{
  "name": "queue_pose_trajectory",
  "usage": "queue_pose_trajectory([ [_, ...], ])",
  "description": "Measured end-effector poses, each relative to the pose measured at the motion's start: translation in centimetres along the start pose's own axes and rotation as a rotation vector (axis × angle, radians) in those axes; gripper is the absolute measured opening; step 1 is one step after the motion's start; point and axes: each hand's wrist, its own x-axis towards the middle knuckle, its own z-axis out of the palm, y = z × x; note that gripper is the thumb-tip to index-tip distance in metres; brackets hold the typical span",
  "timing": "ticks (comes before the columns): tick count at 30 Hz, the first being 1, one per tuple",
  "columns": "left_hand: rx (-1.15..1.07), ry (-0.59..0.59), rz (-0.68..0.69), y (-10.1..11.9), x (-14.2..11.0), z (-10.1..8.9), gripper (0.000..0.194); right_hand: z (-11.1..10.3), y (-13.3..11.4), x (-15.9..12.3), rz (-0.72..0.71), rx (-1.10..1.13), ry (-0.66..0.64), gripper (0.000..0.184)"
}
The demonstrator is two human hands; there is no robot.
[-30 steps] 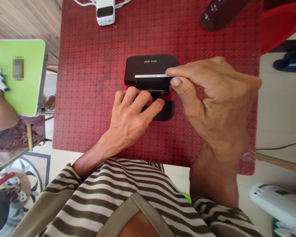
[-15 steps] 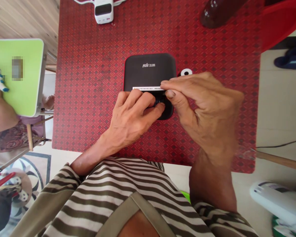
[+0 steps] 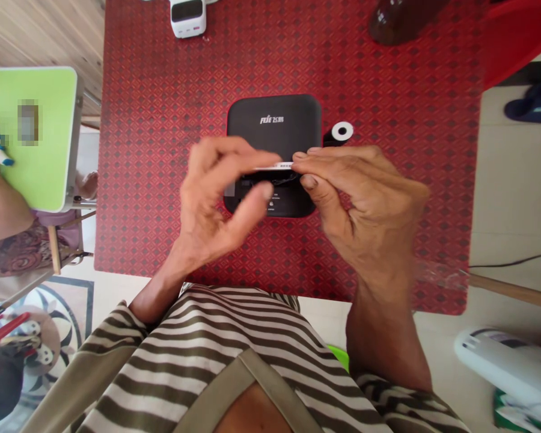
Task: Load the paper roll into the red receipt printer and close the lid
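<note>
A black rounded box (image 3: 275, 108) with a white "FEIE" logo lies on the red table, a white strip (image 3: 285, 165) of small print crossing its middle. My right hand (image 3: 365, 192) pinches the right end of that strip between thumb and forefinger. Over the box's left side is my left hand (image 3: 220, 192), thumb and forefinger apart and slightly blurred; the forefinger tip overlaps the strip, and I cannot tell whether it touches. Below the strip, a glossy dark area and small white markings show on the box. Just right of the box stands a small roll (image 3: 342, 131) with a white end.
A white device with a dark display (image 3: 188, 18) sits at the table's far edge. A dark brown bottle (image 3: 390, 21) lies at the upper right. To the left, another person's arm (image 3: 4, 192) rests by a green table (image 3: 49, 162).
My left hand has lifted off the box's lower front and spread its fingers, uncovering the markings there. My right hand keeps its pinch at the strip, moving only slightly.
</note>
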Motion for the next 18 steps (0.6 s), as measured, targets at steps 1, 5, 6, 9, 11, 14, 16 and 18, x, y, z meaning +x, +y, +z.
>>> queue_pose_trajectory([
  [1, 0.038, 0.147, -0.023, -1.0, -0.1, 0.5, 0.027, 0.0, 0.0, -0.1, 0.006, 0.010, -0.002, 0.033],
  [5, -0.163, 0.059, -0.250, -5.7, -1.3, 2.7, 0.055, 0.1, 0.0, -0.4, 0.075, 0.050, -0.014, 0.034],
  [6, -0.234, -0.017, -0.298, -6.6, -1.6, 3.1, 0.056, 0.2, -0.1, -0.5, 0.088, 0.059, -0.008, 0.033],
  [9, -0.187, -0.130, -0.361, -7.9, -2.1, 3.3, 0.064, 0.4, -0.2, -0.8, 0.121, 0.056, -0.009, 0.031],
  [11, -0.105, -0.141, -0.351, -8.0, -2.2, 3.2, 0.067, 0.6, -0.3, -1.0, 0.133, 0.041, -0.011, 0.031],
  [14, -0.080, -0.146, -0.324, -8.0, -2.4, 3.4, 0.068, 0.8, -0.3, -1.4, 0.135, 0.067, 0.006, 0.033],
  [16, -0.094, -0.131, -0.321, -8.1, -2.4, 3.7, 0.072, 0.9, -0.3, -1.6, 0.134, 0.083, 0.007, 0.036],
  [18, -0.122, -0.101, -0.327, -8.1, -2.5, 3.9, 0.073, 1.0, -0.3, -1.8, 0.129, 0.060, 0.003, 0.037],
])
